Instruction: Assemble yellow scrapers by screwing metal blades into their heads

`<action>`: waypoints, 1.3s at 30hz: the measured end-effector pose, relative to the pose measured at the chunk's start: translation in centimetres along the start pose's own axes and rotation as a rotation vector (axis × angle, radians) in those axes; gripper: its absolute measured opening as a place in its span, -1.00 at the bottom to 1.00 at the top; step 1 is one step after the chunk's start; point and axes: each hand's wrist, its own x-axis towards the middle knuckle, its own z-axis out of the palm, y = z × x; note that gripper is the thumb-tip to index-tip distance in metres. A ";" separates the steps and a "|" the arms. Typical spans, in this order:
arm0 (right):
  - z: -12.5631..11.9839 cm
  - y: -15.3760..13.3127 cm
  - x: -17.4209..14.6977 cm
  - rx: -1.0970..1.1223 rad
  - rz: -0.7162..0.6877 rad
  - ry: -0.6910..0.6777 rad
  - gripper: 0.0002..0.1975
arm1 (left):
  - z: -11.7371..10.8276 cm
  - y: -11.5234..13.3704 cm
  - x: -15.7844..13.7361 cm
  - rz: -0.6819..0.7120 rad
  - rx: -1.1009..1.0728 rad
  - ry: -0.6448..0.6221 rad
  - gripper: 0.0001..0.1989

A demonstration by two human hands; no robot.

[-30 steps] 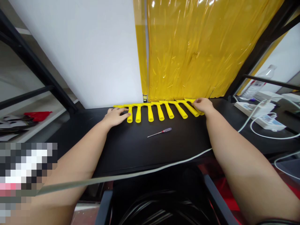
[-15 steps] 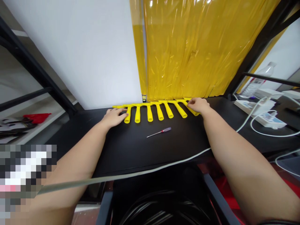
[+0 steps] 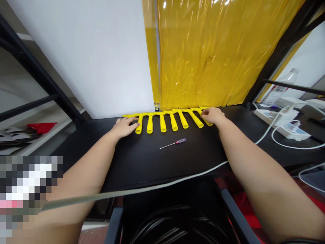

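A row of yellow T-shaped plastic handles [image 3: 163,123] with hollow round ends lies along the back of the black tabletop, their crosspieces nearly meeting. At the row's left end, my left hand [image 3: 125,128] rests with thumb and fingers apart, fingertips against the leftmost handle [image 3: 139,125]. My right hand [image 3: 214,116] has its fingers closed on the rightmost handle [image 3: 207,122], covering part of it. In front of the row lies a small screwdriver [image 3: 173,143] with a clear purplish grip, its tip pointing left.
Behind the table stand a white panel [image 3: 101,61] and a yellow film-like sheet [image 3: 203,57]. White power strips [image 3: 291,130] with cables and a plastic bottle [image 3: 281,86] are at the right. A pale cord [image 3: 162,185] crosses in front, above a chair. Black frame bars flank both sides.
My right hand has shifted slightly left, and the rightmost handle has come closer to the one beside it. My left hand stays in place.
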 end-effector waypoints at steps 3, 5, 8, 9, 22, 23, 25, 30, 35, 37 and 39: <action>0.0 -0.2 -0.2 -0.010 -0.004 -0.013 -0.70 | -0.1 0.1 0.0 -0.024 0.076 -0.058 -0.38; 0.1 -0.3 -0.2 -0.027 -0.019 -0.011 -0.66 | -0.2 0.3 0.0 -0.030 0.145 -0.093 -0.37; 0.4 -0.1 -0.1 -0.043 -0.037 0.034 -0.61 | -0.4 0.5 0.0 -0.027 0.195 -0.107 -0.37; 0.5 0.1 0.1 -0.040 -0.035 0.056 -0.60 | -0.4 0.6 0.0 -0.026 0.195 -0.105 -0.38; 1.5 3.8 2.4 0.057 0.210 0.053 -0.45 | -1.1 1.2 -0.5 0.034 0.161 -0.131 -0.28; 1.6 3.9 2.5 0.061 0.212 0.049 -0.43 | -1.0 1.3 -0.6 0.053 0.166 -0.150 -0.25; 1.8 4.2 2.7 0.068 0.215 0.046 -0.42 | -0.9 1.2 -0.6 0.059 0.189 -0.185 -0.23; 2.1 4.5 3.1 0.079 0.221 0.045 -0.45 | -0.9 1.1 -0.3 0.043 0.216 -0.219 -0.23; 2.2 4.6 3.1 0.080 0.220 0.060 -0.49 | -0.9 0.9 -0.2 0.058 0.215 -0.211 -0.20; 2.1 4.6 3.0 0.081 0.222 0.077 -0.50 | -0.9 0.7 -0.2 0.062 0.212 -0.207 -0.19; 2.0 4.6 3.0 0.084 0.224 0.102 -0.51 | -0.9 0.6 -0.2 0.065 0.207 -0.206 -0.19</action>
